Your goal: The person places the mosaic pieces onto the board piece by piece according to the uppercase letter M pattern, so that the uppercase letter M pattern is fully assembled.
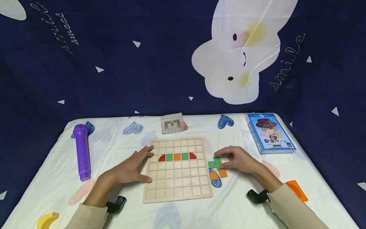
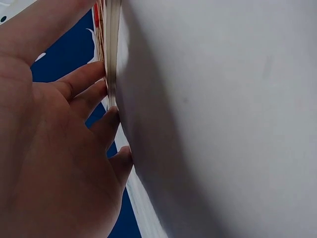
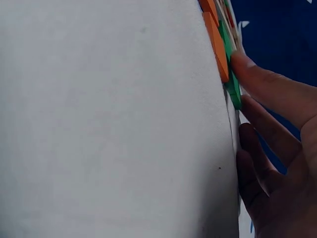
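A wooden grid board (image 1: 177,192) lies flat on the table. One row near its far side holds a red quarter-round tile (image 1: 162,158), a green tile (image 1: 169,157), an orange tile (image 1: 177,156), another green and another red. My left hand (image 1: 130,167) rests spread along the board's left edge, fingertips and thumb touching the frame. Beside the right edge lie several loose green tiles (image 1: 212,164) and two orange tiles (image 1: 223,173). Over the green ones is my right hand (image 1: 240,160), thumb touching a tile and fingers loosely extended; the right wrist view shows the thumb against a green tile (image 3: 233,94).
A small pattern card (image 1: 172,130) sits behind the board. At the left lies a purple microphone-shaped object (image 1: 83,152), with a yellow piece (image 1: 47,220) at the near left. A blue game box (image 1: 270,133) stands far right; an orange piece (image 1: 297,190) is by the right sleeve.
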Motion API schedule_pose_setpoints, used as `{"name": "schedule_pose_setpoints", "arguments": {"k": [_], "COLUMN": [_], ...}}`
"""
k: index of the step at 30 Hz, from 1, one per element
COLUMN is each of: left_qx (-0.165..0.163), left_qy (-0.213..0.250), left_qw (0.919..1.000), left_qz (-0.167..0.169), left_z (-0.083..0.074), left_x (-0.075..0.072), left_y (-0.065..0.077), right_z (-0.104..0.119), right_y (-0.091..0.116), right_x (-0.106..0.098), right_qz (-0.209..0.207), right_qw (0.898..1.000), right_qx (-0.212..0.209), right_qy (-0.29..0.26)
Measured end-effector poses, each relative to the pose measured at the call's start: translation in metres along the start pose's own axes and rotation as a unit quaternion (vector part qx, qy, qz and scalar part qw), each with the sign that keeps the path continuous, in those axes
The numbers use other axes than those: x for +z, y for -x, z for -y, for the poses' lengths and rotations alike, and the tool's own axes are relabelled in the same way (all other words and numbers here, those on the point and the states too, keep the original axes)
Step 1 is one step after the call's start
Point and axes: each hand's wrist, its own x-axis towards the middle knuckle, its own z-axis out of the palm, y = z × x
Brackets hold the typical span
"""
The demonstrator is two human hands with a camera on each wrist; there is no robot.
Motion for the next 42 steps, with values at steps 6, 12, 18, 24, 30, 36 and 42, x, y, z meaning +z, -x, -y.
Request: {"name": "schedule_pose_setpoints", "arguments": {"k": [6,12,18,24,30,36,42], "left_qx": [0.004,0.009,0.010,0.011,0.002,0.001,0.004], "left_qy": [-0.003,-0.004,-0.003,0.004,0.008,0.009,0.003], "left_qw": [1.0000,0.9999,0.9999,0.9999,1.0000,1.0000,1.0000], "left_qz": [-0.001,-0.001,-0.004,-0.005,-0.002,0.000,-0.003], "left_z": [-0.001,-0.001,-0.001,-0.001,-0.001,0.001,0.000], "left_x": [-0.001,-0.003,-0.003,-0.002,0.000,0.001,0.000], "left_y": [0.001,0.002,0.002,0.003,0.002,0.001,0.002], "right_z": [0.000,0.001,0.001,0.002,0.003,0.004,0.005], "right_y": [-0.001,-0.002,-0.004,-0.005,-0.006,-0.008,-0.011], "right_x": [-0.001,-0.001,-0.001,-0.002,-0.002,-0.004,-0.007], "right_qz": [0.002,0.006,0.013,0.025,0.026,0.028,0.034], "right_qw": [1.000,1.000,0.999,0.999,1.000,1.000,0.999], "right_qx": [-0.010,-0.007,-0.014,-0.020,-0.008,-0.011,-0.011], "right_qy": [0.008,0.026,0.029,0.020,0.012,0.004,-0.003]}}
